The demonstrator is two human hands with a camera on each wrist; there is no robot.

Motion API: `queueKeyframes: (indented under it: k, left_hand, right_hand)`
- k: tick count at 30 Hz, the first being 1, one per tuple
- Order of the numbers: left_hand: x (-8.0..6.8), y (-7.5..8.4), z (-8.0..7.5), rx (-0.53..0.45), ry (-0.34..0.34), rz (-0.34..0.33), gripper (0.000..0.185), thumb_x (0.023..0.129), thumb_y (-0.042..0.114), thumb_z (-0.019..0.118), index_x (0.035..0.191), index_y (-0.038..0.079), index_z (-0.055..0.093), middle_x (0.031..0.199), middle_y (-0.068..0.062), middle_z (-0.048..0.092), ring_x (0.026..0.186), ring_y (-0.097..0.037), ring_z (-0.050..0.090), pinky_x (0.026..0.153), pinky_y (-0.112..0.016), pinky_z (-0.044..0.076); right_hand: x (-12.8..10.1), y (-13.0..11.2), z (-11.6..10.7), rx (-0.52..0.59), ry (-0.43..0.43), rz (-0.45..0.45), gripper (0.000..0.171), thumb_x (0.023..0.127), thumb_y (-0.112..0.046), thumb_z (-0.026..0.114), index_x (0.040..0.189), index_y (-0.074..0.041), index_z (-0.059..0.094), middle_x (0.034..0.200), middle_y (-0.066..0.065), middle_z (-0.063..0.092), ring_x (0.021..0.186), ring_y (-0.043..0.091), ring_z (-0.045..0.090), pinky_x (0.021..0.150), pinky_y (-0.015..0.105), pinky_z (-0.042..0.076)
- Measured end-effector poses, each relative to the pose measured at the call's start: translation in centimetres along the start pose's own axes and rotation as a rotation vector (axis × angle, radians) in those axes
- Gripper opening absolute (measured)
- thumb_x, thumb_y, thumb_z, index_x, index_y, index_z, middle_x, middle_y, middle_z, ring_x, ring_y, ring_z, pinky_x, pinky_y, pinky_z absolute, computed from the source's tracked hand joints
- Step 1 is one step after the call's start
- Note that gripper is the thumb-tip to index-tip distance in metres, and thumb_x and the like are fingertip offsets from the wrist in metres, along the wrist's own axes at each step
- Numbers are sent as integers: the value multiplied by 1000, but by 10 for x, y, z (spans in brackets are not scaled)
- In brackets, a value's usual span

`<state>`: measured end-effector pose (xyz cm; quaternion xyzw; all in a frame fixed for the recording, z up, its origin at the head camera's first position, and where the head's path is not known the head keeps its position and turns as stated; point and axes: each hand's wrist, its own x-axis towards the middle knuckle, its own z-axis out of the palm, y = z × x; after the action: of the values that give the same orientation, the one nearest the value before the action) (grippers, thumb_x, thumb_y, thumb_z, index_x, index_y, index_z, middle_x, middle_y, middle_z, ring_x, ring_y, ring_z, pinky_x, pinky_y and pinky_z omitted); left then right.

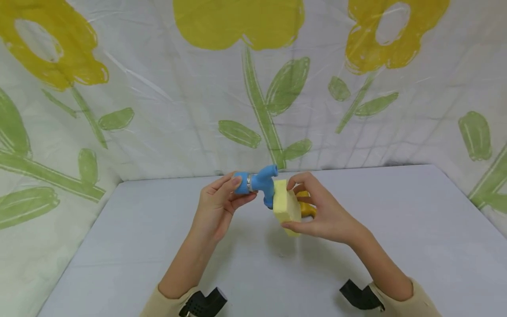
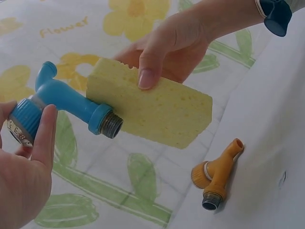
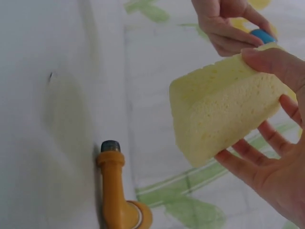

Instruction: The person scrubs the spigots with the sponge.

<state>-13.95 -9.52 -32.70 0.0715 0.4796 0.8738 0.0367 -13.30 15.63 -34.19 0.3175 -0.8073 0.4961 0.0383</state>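
Fingers (image 2: pixel 45 133) of the left hand (image 1: pixel 215 209) pinched the blue plastic tap (image 2: pixel 66 105) by its knob at frame centre, above the pale counter (image 1: pixel 396 229). Right hand (image 1: pixel 325 211) gripped a yellow porous sponge block (image 2: pixel 152 107) against it; wiping well probably needs firm, steady contact. An orange plastic tap (image 2: pixel 214 174) lay below.

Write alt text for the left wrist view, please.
A right hand holds a yellow sponge against a blue plastic tap that the left hand grips by its cap end. An orange tap lies on the white table below.
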Motion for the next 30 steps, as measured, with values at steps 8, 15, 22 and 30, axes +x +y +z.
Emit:
queueKeyframes:
  k: [8, 15, 22, 30]
  left_hand:
    - [0, 0, -2, -1, -1, 9, 26, 103, 1, 56, 100, 10, 80, 94, -5, 73, 80, -15, 77, 84, -34, 66]
    - [0, -1, 0, 5, -18, 31, 25, 102, 0, 59, 99, 12, 80, 97, -5, 71, 81, -15, 76, 83, -36, 66]
    - [0, -3, 1, 2, -18, 33, 24, 102, -1, 61, 100, 13, 80, 99, -6, 69, 83, -15, 76, 84, -36, 66]
    - [0, -5, 1, -11, -20, 29, 25, 101, -3, 61, 101, 14, 80, 103, -7, 68, 85, -16, 75, 84, -36, 66]
  right_hand:
    - [1, -1, -3, -23, -6, 56, 69, 78, -6, 94, 129, -11, 47, 129, 10, 55, 112, 28, 60, 96, 52, 61]
    - [0, -4, -3, 57, 27, 151, 60, 88, -11, 87, 134, -11, 48, 134, 14, 57, 109, 27, 66, 91, 40, 63]
    - [2, -4, 2, 129, 66, 285, 47, 100, -18, 75, 137, -10, 48, 136, 20, 59, 103, 28, 68, 81, 35, 65]
    - [4, -7, 11, 244, 133, 414, 46, 107, -30, 64, 141, -6, 46, 135, 23, 59, 106, 29, 70, 80, 37, 66]
